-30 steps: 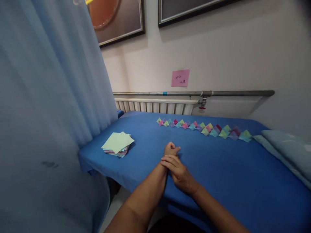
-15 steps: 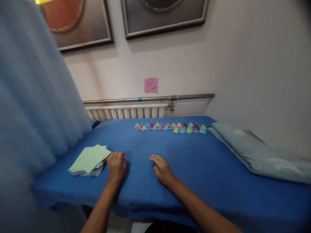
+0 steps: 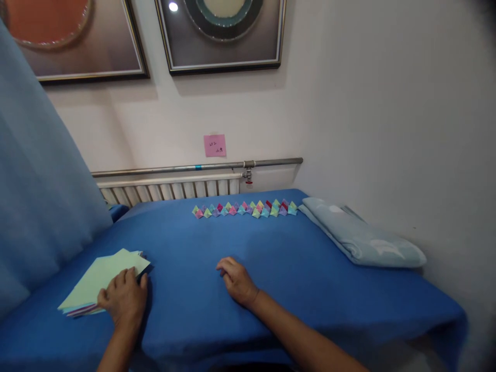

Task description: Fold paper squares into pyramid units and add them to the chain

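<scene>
My left hand (image 3: 126, 294) rests on the near right part of a stack of coloured paper sheets (image 3: 103, 274), its fingers spread over the pale green top sheet. Over the middle of the blue-covered table (image 3: 186, 310) is my right hand (image 3: 238, 281), fingers loosely curled; whether anything is between them is too small to tell. Beyond both hands, small folded paper pieces (image 3: 246, 208) in many colours lie in a zigzag row near the table's far edge.
A folded light blue blanket (image 3: 360, 235) lies at the right. At the left hangs a blue curtain (image 3: 42, 186). Behind the table are a radiator (image 3: 170, 188), a metal pipe (image 3: 271, 163) and a pink note (image 3: 214, 145) on the wall, below framed pictures (image 3: 225, 41).
My left hand has moved left from beside the paper stack onto it, and its fingers have spread. The view has turned to the right. My right hand stays loosely curled over the cloth.
</scene>
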A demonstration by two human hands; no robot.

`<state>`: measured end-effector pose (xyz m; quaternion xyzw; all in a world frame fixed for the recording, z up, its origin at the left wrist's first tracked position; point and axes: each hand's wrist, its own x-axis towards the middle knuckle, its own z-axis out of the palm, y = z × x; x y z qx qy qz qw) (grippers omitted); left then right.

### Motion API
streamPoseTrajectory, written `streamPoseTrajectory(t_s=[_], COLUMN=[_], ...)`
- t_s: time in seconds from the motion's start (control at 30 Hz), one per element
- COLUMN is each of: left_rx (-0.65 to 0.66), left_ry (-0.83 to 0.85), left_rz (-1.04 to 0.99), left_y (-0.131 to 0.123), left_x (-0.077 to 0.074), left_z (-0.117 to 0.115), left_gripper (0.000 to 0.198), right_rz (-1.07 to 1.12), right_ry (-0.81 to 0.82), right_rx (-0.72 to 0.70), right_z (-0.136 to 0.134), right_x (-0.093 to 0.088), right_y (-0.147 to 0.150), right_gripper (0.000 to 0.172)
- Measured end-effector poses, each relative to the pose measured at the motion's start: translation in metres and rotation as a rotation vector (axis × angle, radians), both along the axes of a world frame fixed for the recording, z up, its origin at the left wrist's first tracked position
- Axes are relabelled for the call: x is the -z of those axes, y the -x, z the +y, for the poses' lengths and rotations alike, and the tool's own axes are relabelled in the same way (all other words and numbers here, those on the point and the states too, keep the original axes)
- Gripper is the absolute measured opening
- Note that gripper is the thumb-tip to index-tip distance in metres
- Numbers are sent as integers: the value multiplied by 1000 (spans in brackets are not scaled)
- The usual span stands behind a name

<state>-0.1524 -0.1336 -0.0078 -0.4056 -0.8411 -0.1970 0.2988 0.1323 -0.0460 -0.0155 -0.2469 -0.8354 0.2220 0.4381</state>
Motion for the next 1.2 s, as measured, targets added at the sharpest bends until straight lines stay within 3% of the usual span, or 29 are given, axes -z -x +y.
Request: streamPoseTrajectory(t_s=[0.2, 0.5, 0.87, 1.1, 1.2], left_rx=[-6, -86, -142, -100, -149], left_ry=[0, -59, -63, -76, -40], left_rz=[-129, -157, -182, -230, -284], left_y=[-1, 3, 3, -1, 2], left_x=[-12, -4, -6, -17, -23], left_z=[-2, -2, -4, -14, -17], left_gripper=[31, 25, 28, 35, 33], right_rz=[41, 12, -2, -21, -49], right_ry=[31, -20, -11, 24, 17], right_rx=[-52, -43, -57, -31, -7], right_z=[0, 4, 4, 1, 2], right_x=[-3, 1, 0, -1, -1], right_y=[1, 3, 2, 0, -2], right_gripper=[37, 32, 31, 32, 33])
